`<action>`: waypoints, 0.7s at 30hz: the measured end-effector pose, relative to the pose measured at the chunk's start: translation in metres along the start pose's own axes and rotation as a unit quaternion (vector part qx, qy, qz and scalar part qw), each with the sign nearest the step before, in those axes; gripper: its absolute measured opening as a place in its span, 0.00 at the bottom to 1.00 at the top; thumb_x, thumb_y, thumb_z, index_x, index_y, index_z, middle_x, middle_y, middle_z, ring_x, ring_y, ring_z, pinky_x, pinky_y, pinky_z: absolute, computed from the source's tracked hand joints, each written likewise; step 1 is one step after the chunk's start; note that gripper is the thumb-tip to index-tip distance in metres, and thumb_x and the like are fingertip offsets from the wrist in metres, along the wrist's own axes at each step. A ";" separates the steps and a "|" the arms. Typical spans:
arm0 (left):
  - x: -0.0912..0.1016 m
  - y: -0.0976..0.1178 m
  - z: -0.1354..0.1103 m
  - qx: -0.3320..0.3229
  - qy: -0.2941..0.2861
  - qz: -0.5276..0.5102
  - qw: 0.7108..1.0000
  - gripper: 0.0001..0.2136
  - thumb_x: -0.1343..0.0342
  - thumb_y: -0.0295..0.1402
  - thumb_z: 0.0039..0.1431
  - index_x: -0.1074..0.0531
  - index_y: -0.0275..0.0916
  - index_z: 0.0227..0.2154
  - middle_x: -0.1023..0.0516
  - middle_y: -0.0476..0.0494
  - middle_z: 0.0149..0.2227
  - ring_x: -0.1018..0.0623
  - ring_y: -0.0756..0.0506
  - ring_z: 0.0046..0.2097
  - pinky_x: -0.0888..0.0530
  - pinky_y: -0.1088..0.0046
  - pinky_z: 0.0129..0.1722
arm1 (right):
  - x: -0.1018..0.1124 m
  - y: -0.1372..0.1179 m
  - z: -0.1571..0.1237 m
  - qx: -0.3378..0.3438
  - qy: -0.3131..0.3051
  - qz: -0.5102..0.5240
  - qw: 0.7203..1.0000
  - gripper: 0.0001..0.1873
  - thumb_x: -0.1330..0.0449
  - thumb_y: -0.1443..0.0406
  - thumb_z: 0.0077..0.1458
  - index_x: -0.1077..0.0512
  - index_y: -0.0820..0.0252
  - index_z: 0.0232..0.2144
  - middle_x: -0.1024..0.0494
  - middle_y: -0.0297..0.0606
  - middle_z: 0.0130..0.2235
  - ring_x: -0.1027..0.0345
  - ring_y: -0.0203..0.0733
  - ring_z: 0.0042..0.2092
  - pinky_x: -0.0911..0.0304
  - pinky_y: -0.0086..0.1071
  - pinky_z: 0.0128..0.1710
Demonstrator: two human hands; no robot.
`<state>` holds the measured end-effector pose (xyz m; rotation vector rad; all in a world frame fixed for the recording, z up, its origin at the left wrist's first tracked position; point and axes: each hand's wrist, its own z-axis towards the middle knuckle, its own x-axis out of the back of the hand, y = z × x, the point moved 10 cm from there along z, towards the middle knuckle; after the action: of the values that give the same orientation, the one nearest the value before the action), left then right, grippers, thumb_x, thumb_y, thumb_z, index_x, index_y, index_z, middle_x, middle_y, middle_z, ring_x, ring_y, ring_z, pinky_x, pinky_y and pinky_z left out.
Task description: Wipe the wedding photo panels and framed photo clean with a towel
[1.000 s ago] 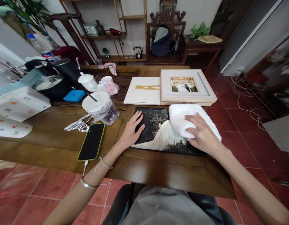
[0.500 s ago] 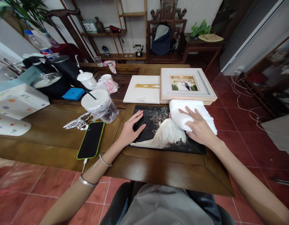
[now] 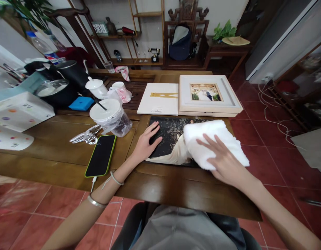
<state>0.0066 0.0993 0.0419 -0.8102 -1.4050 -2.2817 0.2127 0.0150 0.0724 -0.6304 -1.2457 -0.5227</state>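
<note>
A dark picture panel (image 3: 168,133) with a white shape and gold flecks lies flat on the wooden table (image 3: 176,194) in front of me. My left hand (image 3: 145,144) rests on its left edge, fingers stretched out flat. My right hand (image 3: 223,161) lies palm down with fingers spread on a folded white towel (image 3: 210,137). The towel covers the right half of the panel and reaches its near edge. Neither hand grips anything.
Behind the panel lie a pale framed photo (image 3: 208,95) and a white canvas board (image 3: 159,99). Left of my hand are a green-cased phone (image 3: 101,155), a silver hair clip (image 3: 84,137) and a lidded plastic cup (image 3: 108,116). Pots and boxes crowd the far left.
My right hand has slid the towel from the panel's far right corner toward me and slightly left. The left hand has stayed put.
</note>
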 end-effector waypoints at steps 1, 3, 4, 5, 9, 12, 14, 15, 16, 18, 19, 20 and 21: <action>0.000 0.000 0.000 0.000 -0.001 0.001 1.000 0.20 0.48 0.38 0.63 0.33 0.40 0.57 0.37 0.38 0.63 0.39 0.41 0.65 0.41 0.54 0.64 | -0.001 -0.013 -0.007 0.006 -0.003 0.017 1.000 0.11 0.46 0.79 0.35 0.29 0.61 0.19 0.41 0.49 0.64 0.60 0.63 0.67 0.60 0.66 0.63; -0.001 0.000 0.000 -0.003 -0.003 0.001 1.000 0.21 0.48 0.38 0.63 0.33 0.39 0.57 0.37 0.38 0.63 0.39 0.42 0.65 0.42 0.54 0.64 | -0.001 -0.036 -0.022 0.016 -0.008 0.044 0.999 0.10 0.46 0.78 0.36 0.31 0.60 0.17 0.43 0.44 0.65 0.61 0.63 0.67 0.62 0.66 0.63; -0.001 0.001 0.000 -0.006 -0.003 0.001 1.000 0.21 0.48 0.38 0.63 0.34 0.39 0.57 0.37 0.38 0.63 0.39 0.42 0.65 0.42 0.54 0.64 | 0.000 -0.045 -0.028 0.022 -0.011 0.054 0.998 0.10 0.46 0.78 0.37 0.32 0.60 0.17 0.44 0.42 0.66 0.61 0.63 0.67 0.62 0.66 0.63; -0.001 0.001 0.000 -0.008 -0.003 0.002 1.000 0.21 0.48 0.37 0.63 0.34 0.39 0.57 0.37 0.38 0.63 0.39 0.42 0.65 0.42 0.54 0.64 | 0.002 -0.051 -0.032 0.027 -0.013 0.062 0.998 0.09 0.46 0.77 0.37 0.33 0.60 0.16 0.44 0.41 0.66 0.60 0.62 0.67 0.61 0.65 0.64; 0.000 0.002 0.001 -0.014 -0.005 0.005 1.000 0.20 0.47 0.37 0.62 0.33 0.39 0.56 0.35 0.37 0.62 0.37 0.42 0.64 0.40 0.53 0.63 | 0.017 -0.041 -0.033 0.033 -0.003 0.078 0.996 0.10 0.49 0.77 0.35 0.37 0.57 0.16 0.39 0.40 0.64 0.53 0.55 0.66 0.54 0.58 0.64; -0.001 0.003 0.001 -0.023 -0.016 0.006 1.000 0.21 0.46 0.37 0.61 0.33 0.38 0.56 0.36 0.36 0.62 0.38 0.41 0.65 0.40 0.53 0.63 | 0.026 -0.001 -0.016 0.002 0.025 0.056 0.998 0.10 0.49 0.77 0.37 0.38 0.57 0.19 0.36 0.48 0.62 0.48 0.54 0.64 0.45 0.54 0.61; -0.001 0.004 0.001 -0.028 -0.021 0.004 0.999 0.22 0.46 0.37 0.60 0.33 0.39 0.57 0.37 0.37 0.63 0.39 0.41 0.65 0.40 0.52 0.63 | 0.025 0.026 0.000 -0.016 0.035 0.039 0.999 0.10 0.48 0.76 0.38 0.37 0.57 0.21 0.34 0.53 0.60 0.43 0.57 0.62 0.42 0.55 0.59; -0.001 0.003 0.001 -0.028 -0.022 0.004 0.999 0.22 0.46 0.38 0.61 0.34 0.40 0.57 0.37 0.38 0.63 0.39 0.41 0.65 0.41 0.52 0.63 | 0.022 0.038 0.008 -0.027 0.034 0.032 0.999 0.10 0.47 0.76 0.39 0.37 0.57 0.21 0.33 0.52 0.59 0.44 0.57 0.62 0.42 0.56 0.59; -0.001 0.003 0.001 -0.027 -0.024 0.004 0.999 0.22 0.46 0.38 0.61 0.34 0.40 0.57 0.37 0.38 0.63 0.39 0.40 0.65 0.41 0.51 0.63 | 0.018 0.046 0.016 -0.031 0.032 0.030 0.999 0.10 0.47 0.76 0.40 0.36 0.57 0.23 0.32 0.50 0.59 0.45 0.57 0.63 0.43 0.56 0.59; -0.002 0.003 0.001 -0.028 -0.029 0.004 0.999 0.22 0.46 0.39 0.61 0.33 0.40 0.57 0.38 0.38 0.63 0.40 0.40 0.65 0.41 0.51 0.63 | 0.011 0.056 0.029 -0.041 0.036 0.027 0.998 0.10 0.47 0.76 0.40 0.34 0.58 0.25 0.34 0.48 0.61 0.50 0.57 0.65 0.47 0.59 0.60; -0.003 0.003 0.000 -0.029 -0.032 0.004 0.999 0.22 0.47 0.39 0.61 0.33 0.40 0.57 0.38 0.37 0.64 0.40 0.40 0.66 0.42 0.51 0.64 | 0.008 0.056 0.034 -0.044 0.040 0.023 0.998 0.11 0.47 0.76 0.39 0.33 0.59 0.26 0.37 0.48 0.62 0.53 0.58 0.66 0.49 0.61 0.61; -0.003 0.003 0.000 -0.030 -0.034 0.003 0.999 0.21 0.47 0.39 0.61 0.33 0.40 0.57 0.39 0.37 0.64 0.41 0.41 0.66 0.42 0.52 0.64 | 0.006 0.055 0.038 -0.047 0.043 0.016 0.998 0.12 0.47 0.76 0.39 0.32 0.60 0.27 0.40 0.49 0.63 0.56 0.59 0.67 0.52 0.63 0.61; -0.003 0.003 0.000 -0.030 -0.034 0.001 0.999 0.21 0.47 0.39 0.61 0.33 0.39 0.57 0.39 0.37 0.64 0.41 0.41 0.66 0.42 0.52 0.64 | 0.003 0.053 0.040 -0.049 0.043 0.007 0.998 0.12 0.47 0.76 0.38 0.31 0.61 0.28 0.42 0.51 0.64 0.59 0.60 0.67 0.55 0.64 0.61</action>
<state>0.0110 0.0979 0.0421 -0.9158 -1.3693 -2.3261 0.2213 0.0802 0.0751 -0.6919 -1.1383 -0.5957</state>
